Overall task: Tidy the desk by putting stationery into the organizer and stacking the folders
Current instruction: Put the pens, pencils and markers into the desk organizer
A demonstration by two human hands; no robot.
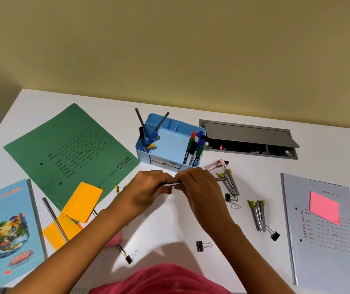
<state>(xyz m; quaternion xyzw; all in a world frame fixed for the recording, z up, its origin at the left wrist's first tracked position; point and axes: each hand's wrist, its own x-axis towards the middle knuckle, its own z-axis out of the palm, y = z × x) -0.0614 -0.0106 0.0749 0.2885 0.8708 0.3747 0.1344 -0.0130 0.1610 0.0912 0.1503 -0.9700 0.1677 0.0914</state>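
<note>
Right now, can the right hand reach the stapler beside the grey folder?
Likely, once freed: the stapler lies uncovered, but right hand and left hand both pinch a thin metal piece.

free: bare desk [165, 221] centre-front | blocked: organizer [141, 149] ahead, staplers [258, 217] right

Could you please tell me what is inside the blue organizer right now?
The organizer holds markers on its right and pens on its left; what lies in its front drawer is hidden.

green folder [72, 145] w/ "SPRING FILE", markers [191, 150] "Camlin", grey folder [318, 240] txt too blurred
</note>
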